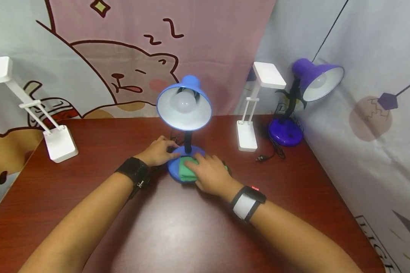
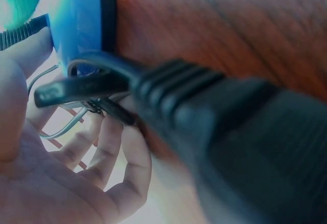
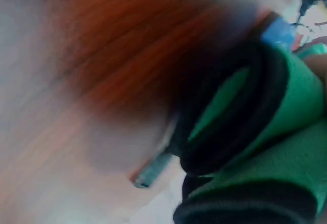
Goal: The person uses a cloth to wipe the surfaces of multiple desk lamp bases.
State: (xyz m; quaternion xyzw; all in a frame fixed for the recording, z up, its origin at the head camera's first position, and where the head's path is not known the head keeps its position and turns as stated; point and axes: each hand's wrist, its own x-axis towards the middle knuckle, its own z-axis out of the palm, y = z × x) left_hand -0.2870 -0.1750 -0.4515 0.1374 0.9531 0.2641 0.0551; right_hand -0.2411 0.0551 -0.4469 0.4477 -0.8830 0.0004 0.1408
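A blue desk lamp [image 1: 188, 141] stands upright in the middle of the table, its white-lined shade facing forward. My left hand [image 1: 158, 151] grips the left side of its round base [image 1: 172, 171], thumb on top. In the left wrist view, curled fingers [image 2: 135, 162] lie by the edge of the base, beside a thin dark cord [image 2: 65, 128]. A black ribbed cable end [image 2: 179, 96] covers much of that view. My right hand [image 1: 212, 174] holds a folded green cloth [image 1: 186, 171] against the front of the base. Dark edging shows on the cloth [image 3: 301, 168] in the right wrist view.
A white folding lamp [image 1: 60, 146] stands at the left and another white lamp [image 1: 247, 136] at the back right. Beside it is a purple desk lamp [image 1: 286, 132] with its cord and plug [image 1: 262, 157] on the table [image 1: 294, 212]. Printed cloth walls [image 1: 218, 57] close off the back and right.
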